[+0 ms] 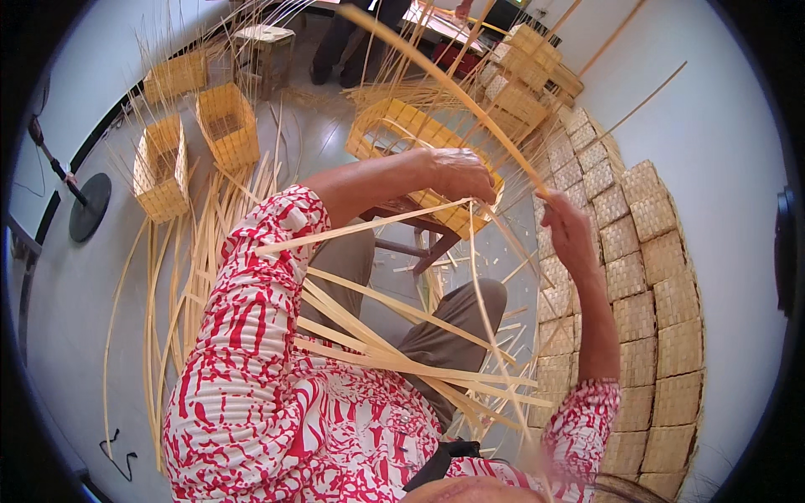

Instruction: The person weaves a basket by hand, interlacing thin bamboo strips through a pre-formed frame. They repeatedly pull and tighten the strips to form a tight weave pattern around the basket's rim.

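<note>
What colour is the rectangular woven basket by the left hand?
The basket is yellow, clearest in the head view.

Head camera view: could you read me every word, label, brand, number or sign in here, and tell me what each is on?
There is no text that I can read.
Yellow basket: weave only, no lettering visible.
Woven stacks at right: no lettering visible.
Shirt: a red-and-white pattern, not letters.
Red object in the background: too small to tell.
</note>
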### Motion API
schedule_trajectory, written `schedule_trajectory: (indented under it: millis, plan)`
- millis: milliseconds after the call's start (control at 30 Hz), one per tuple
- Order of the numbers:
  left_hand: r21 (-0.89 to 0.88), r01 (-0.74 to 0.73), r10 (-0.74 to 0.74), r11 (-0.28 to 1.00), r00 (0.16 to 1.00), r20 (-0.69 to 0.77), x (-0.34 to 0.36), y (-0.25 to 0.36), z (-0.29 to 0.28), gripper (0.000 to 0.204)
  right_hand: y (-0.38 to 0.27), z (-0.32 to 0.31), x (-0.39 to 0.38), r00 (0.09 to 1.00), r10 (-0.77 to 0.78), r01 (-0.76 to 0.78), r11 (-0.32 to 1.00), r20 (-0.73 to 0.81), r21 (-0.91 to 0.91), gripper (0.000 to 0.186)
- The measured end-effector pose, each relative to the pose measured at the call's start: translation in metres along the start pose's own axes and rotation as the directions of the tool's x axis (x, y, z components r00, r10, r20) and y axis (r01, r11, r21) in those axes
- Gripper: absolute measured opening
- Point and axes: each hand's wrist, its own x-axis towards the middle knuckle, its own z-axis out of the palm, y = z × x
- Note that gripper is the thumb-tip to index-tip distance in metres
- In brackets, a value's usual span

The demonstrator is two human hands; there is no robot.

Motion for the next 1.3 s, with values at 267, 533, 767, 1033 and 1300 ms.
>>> schedule_trajectory:
  millis: [267, 533, 767, 1033, 1300]
  plan:
    - [-0.290, 0.228, -0.285, 0.930, 0.942, -0.174, 0.008, -0.017, -0.018, 0.025, 0.117, 0.095, -0.013, 0.970, 0.217, -0.199, 0.968, 0.113, -0.150, 0.015]
    - [-0.522, 0.393, -0.642, 0.757, 0.302, -0.704, -0.081, -0.050, -0.085, 0.050, 0.142, 0.118, -0.046, 0.923, 0.353, -0.361, 0.932, 0.152, 0.026, 0.018]
    - [-0.109, 0.472, -0.205, 0.875, 0.156, -0.966, -0.143, 0.051, -0.018, 0.051, 0.114, 0.113, -0.040, 0.925, 0.340, -0.363, 0.922, 0.168, 0.134, 0.028]
    - [-0.545, 0.118, -0.506, 0.830, -0.253, -0.825, -0.142, 0.077, -0.018, 0.056, 0.115, 0.106, -0.045, 0.901, 0.376, -0.407, 0.905, 0.216, 0.121, 0.022]
    - [-0.129, 0.667, -0.508, 0.734, 0.413, -0.756, -0.117, 0.010, 0.069, 0.028, 0.119, 0.098, -0.043, 0.910, 0.333, -0.375, 0.916, 0.248, 0.145, 0.019]
